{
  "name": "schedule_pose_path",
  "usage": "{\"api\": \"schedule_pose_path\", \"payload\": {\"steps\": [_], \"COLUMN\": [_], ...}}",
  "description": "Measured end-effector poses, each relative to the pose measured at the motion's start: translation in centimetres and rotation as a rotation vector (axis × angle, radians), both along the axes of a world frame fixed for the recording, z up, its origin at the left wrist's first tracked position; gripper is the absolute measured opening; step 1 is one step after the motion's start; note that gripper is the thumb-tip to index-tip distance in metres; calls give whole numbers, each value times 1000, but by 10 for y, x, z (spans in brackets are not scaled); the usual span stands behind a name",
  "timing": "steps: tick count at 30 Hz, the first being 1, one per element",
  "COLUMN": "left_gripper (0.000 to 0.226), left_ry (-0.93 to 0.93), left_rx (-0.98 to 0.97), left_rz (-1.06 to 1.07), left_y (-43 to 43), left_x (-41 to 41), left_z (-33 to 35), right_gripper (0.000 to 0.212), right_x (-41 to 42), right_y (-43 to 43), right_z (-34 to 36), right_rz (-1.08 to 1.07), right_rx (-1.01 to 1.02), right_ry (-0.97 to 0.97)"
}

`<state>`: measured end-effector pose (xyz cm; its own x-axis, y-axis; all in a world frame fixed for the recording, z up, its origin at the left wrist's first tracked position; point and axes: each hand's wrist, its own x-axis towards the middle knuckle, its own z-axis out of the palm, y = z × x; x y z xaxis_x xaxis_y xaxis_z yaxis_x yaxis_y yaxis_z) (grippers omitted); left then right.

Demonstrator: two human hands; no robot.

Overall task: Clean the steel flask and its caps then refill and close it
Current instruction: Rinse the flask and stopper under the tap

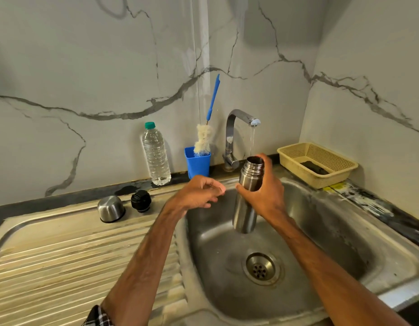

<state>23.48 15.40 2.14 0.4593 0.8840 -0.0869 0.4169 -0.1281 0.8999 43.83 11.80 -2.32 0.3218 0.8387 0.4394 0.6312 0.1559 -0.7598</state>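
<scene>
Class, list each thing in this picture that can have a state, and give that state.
Tap: running.
Flask: uncapped, upright under the stream, gripped by the right hand.
Steel cap: off, mouth down on the drainboard.
Black cap: off, beside it.
Bottle: capped, upright.
Brush: standing in the blue cup.
Left hand: holding nothing.

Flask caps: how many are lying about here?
2. The steel cup cap lies on the draining board, left of the basin; the black inner cap stands just to its right. None seems hidden.
</scene>
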Motion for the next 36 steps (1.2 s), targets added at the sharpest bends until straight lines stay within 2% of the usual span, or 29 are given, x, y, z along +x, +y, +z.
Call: {"api": "schedule_pose_path", "payload": {"steps": [4,8,11,15,19,23,26,30,33,34,36], "left_gripper": [22,22,18,8,9,11,15,15,13,17,42], "left_ry": [9,7,42,60,81,63,76,78,97,114,200], "left_rx": [3,13,53,92,89,105,106,119,110,106,78], "left_rz": [-12,2,1,-10,-23,-15,-16,-25,-28,-35,-83], "left_y": [-2,1,-2,-2,-6,-6,-8,-6,-7,-7,-5], "left_x": [1,0,4,10,13,11,13,13,15,17,18], "left_z": [-1,-2,-5,-9,-10,-9,-9,-9,-13,-15,-16], "right_gripper": [100,102,103,102,102,102,102,101,100,100,100], "right_x": [-3,-1,-3,1,-3,-1,-4,-3,-7,-7,-4], "right_y": [-4,0,-4,0,-4,-2,-6,-2,-3,-5,-5], "right_z": [-9,-2,-10,-5,-9,-3,-9,-1,-10,-12,-6], "right_rz": [69,8,61,-25,48,-3,57,-26,58,74,41], "right_rx": [-110,-2,-138,-19,-135,-18,-155,-25,-197,-219,-134], "right_ry": [-78,4,-67,-19,-71,-14,-71,-9,-55,-77,12]}}
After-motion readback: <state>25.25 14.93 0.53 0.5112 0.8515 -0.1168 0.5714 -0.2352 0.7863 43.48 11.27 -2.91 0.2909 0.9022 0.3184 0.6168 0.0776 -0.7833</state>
